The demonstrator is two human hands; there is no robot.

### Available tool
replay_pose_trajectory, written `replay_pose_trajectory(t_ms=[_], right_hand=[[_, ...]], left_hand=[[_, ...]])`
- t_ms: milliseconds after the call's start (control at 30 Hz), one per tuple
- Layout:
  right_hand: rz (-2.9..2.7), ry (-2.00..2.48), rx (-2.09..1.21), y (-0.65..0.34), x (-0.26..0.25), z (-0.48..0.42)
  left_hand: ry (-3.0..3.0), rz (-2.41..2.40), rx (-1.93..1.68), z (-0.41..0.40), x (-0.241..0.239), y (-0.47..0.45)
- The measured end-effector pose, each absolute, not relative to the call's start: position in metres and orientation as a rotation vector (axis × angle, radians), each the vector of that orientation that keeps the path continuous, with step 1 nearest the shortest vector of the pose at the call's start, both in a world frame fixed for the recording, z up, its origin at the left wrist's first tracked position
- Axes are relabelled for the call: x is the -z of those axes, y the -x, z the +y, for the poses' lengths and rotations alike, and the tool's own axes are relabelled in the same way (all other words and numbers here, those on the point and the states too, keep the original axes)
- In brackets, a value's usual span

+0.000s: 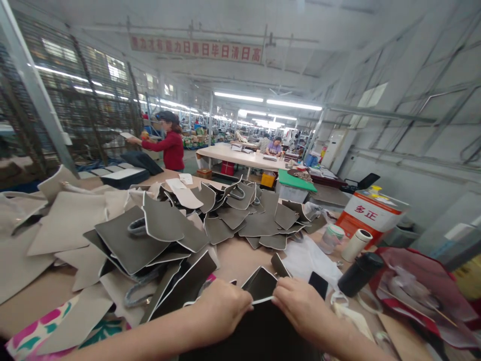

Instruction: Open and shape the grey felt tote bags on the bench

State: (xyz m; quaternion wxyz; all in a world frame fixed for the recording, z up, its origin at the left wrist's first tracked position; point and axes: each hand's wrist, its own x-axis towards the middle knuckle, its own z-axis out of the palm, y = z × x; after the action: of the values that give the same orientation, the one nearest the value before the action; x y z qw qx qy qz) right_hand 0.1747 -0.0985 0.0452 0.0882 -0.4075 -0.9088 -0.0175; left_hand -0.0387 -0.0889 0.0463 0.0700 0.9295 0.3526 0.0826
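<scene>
My left hand (222, 307) and my right hand (300, 303) are both closed, knuckles up, pinching the white-trimmed edge of a dark grey material piece (263, 283) near the front of the table. The fingertips of the two hands almost meet on its edge. A larger dark panel (259, 336) lies under my wrists. Just beyond my hands lies a heap of similar grey cut pieces with white edging (195, 220), some with looped handles.
Beige pieces (63, 220) are piled at the left. On the right stand a black bottle (358, 273), a tape roll (356, 244), a cup (331, 238), an orange-white box (370, 210) and a red bag (424, 291). A person in red (171, 143) stands farther back.
</scene>
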Motion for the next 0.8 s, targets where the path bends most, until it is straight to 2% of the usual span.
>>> replay_pose_trajectory(t_ms=[167, 267, 433, 600, 667, 800], right_hand=[[-2.823, 0.975, 0.072, -0.159, -0.038, -0.105], [-2.804, 1.004, 0.062, -0.172, -0.039, -0.104], [-2.763, 0.980, 0.006, -0.201, -0.022, -0.095], [-2.564, 1.115, -0.063, -0.208, 0.002, -0.071], [-2.463, 1.285, -0.169, -0.213, 0.018, -0.048], [-2.059, 1.603, -0.592, -0.240, 0.061, 0.030]], left_hand=[[-2.983, 0.766, -0.383, -0.094, -0.045, 0.036], [-3.055, 0.723, -0.428, -0.096, -0.049, 0.045], [-3.009, 0.846, -0.357, -0.088, -0.042, 0.071], [-2.888, 1.124, -0.297, -0.061, -0.006, 0.089], [-2.932, 1.118, -0.458, -0.051, 0.015, 0.089], [-3.002, 0.987, -0.769, -0.034, 0.048, 0.078]])
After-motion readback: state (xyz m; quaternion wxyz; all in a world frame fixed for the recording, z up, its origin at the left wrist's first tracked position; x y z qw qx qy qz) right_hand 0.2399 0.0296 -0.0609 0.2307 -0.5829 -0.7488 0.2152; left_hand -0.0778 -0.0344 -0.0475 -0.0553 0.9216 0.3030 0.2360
